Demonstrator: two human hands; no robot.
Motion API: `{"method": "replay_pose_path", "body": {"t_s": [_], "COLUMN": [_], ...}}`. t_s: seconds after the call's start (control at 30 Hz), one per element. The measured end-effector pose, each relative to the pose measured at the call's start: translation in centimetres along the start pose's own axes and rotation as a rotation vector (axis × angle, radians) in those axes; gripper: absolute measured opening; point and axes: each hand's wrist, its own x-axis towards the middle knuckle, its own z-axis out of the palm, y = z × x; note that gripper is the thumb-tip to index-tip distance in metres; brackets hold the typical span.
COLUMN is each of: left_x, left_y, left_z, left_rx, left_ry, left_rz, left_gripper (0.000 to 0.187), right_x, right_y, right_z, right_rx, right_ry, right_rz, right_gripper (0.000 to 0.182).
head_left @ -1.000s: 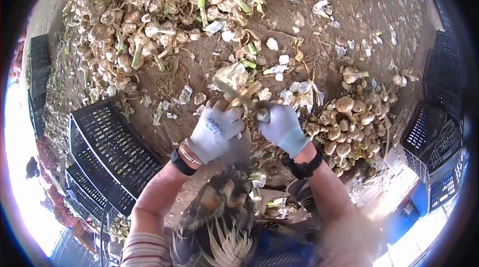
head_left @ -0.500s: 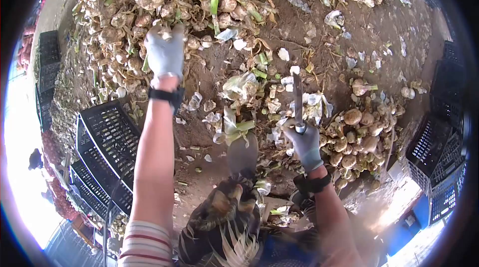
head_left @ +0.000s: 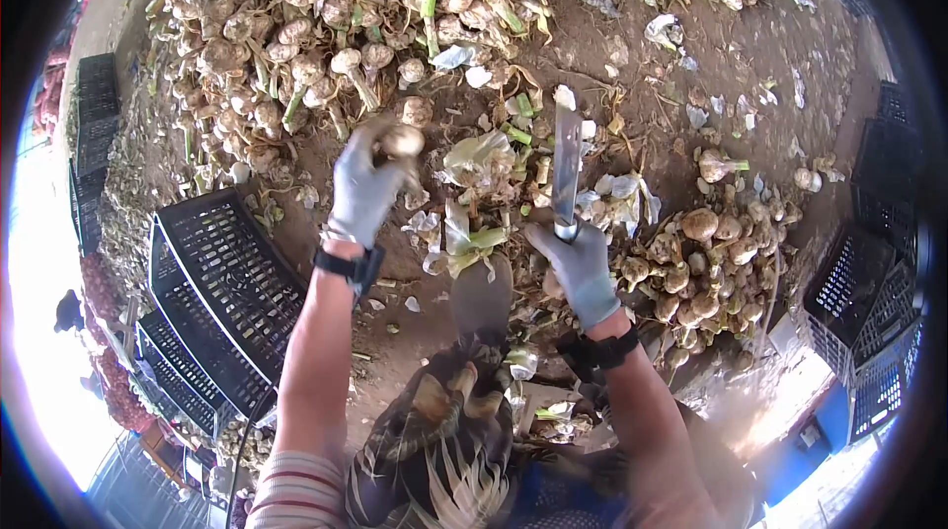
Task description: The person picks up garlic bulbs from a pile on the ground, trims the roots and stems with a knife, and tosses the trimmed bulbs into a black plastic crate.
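Note:
My left hand (head_left: 365, 183), in a grey glove, holds a garlic bulb (head_left: 403, 141) between thumb and fingers, just left of the peeled leaves on the soil. My right hand (head_left: 581, 262), gloved too, is closed around the handle of a knife (head_left: 567, 159), its blade pointing up and away from me. Between the hands lie papery garlic skins (head_left: 479, 162) and cut green stalks (head_left: 482, 239). A big heap of garlic with stems (head_left: 247, 55) spreads beyond my left hand. To the right of my right hand is a smaller pile of bulbs (head_left: 706, 267).
Black plastic crates (head_left: 232, 282) stand at the left, close to my left forearm. More crates (head_left: 849, 282) are stacked at the far right. My shoe (head_left: 482, 302) rests on the soil between my arms. Scraps of skin are scattered over the ground.
My left hand has come back from the heap toward me and to the right, now with a bulb in it. My right hand and the knife have shifted slightly left and up.

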Motion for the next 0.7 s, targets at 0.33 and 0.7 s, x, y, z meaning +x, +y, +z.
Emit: {"method": "replay_pose_path", "body": {"t_s": [0.33,0.7], "left_x": [-7.2,-8.8], "left_y": [-0.4,-3.5], "left_z": [4.4,4.2], "left_rx": [-0.332,-0.260], "left_ry": [-0.421,-0.426], "left_rz": [-0.125,0.052], "left_gripper": [0.059,0.037], "right_x": [1.2,-2.6], "right_y": [-3.3,-4.1], "right_z": [3.0,0.8], "right_rx": [0.417,-1.134], "right_ry": [-0.248,-0.034], "right_rz": [-0.078,-0.761], "right_gripper": [0.032,0.022]}}
